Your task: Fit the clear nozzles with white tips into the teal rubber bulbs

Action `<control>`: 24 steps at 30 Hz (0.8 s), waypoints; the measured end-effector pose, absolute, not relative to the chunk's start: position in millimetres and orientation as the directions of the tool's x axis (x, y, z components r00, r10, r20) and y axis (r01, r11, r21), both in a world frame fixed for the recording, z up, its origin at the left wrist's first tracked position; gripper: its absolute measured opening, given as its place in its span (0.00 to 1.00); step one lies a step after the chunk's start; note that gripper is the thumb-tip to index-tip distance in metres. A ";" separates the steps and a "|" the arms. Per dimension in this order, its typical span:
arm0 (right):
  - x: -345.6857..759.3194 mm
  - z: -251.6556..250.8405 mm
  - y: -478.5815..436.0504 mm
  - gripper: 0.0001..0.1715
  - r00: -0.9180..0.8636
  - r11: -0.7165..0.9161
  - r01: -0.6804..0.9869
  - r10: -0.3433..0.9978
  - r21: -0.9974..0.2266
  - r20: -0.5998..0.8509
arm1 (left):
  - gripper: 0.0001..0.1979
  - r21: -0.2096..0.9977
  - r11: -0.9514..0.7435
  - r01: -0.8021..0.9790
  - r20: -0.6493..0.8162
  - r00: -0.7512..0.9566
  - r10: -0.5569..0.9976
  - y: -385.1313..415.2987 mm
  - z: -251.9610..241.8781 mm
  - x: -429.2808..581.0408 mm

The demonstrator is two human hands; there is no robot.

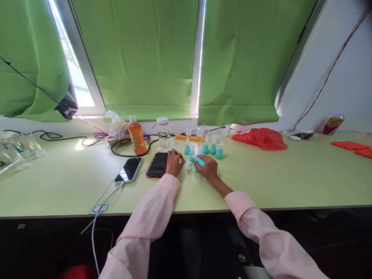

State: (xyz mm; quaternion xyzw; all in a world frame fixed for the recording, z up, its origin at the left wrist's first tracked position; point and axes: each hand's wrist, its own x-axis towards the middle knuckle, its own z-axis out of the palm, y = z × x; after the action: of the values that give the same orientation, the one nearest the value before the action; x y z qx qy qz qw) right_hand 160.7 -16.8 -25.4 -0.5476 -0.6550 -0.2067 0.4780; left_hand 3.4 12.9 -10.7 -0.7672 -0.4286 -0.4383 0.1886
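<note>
My right hand (207, 167) is closed around a teal bulb aspirator (200, 161), which lies tilted in its fingers with the tip toward the left. My left hand (174, 164) is bent with its fingers curled down at the right edge of a dark phone (158, 164). Just beyond its fingertips shows the top of another teal bulb with a pale nozzle (173, 145); whether they grip it is hidden. Several more teal bulbs with clear pointed nozzles, such as one at the right end (219, 152), stand behind my right hand. A small clear piece (189, 166) sits between my hands.
Left of my hands lie a charging phone (128, 170) and its white cable (109, 197). An orange drink bottle (136, 136), a lidded clear jar (163, 133) and a yellow power strip (189, 137) stand behind. A red plastic bag (260, 138) lies at the right, clear containers (20, 149) far left.
</note>
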 end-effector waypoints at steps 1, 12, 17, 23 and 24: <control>160.6 -25.2 -16.8 0.14 0.060 0.312 0.915 0.522 -0.256 0.851 | 0.03 0.090 -0.544 0.834 0.823 0.245 0.512 13.4 -11.6 1.8; 160.2 -25.8 -17.7 0.15 0.042 0.295 0.924 0.552 -0.242 0.833 | 0.04 0.012 -0.520 0.854 0.730 0.347 0.588 9.7 -13.8 2.3; 160.6 -26.4 -17.2 0.15 0.041 0.306 0.920 0.546 -0.244 0.837 | 0.07 0.016 -0.528 0.849 0.737 0.347 0.580 12.4 -15.6 2.3; 159.7 -24.0 -21.1 0.14 -0.043 0.415 0.886 0.520 -0.208 0.853 | 0.10 0.069 -0.552 0.831 0.777 0.303 0.552 2.3 -6.4 3.0; 159.0 -23.4 -22.6 0.14 -0.081 0.451 0.872 0.515 -0.190 0.853 | 0.11 0.080 -0.562 0.824 0.786 0.295 0.544 -0.5 -4.1 3.1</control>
State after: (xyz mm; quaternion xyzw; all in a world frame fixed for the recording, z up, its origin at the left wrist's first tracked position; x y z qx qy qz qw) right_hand 159.0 -22.6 -23.4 -0.4883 -0.7101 -0.1899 0.4703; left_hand 3.1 -0.5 -4.1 -0.7859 -0.4351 -0.4040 0.1730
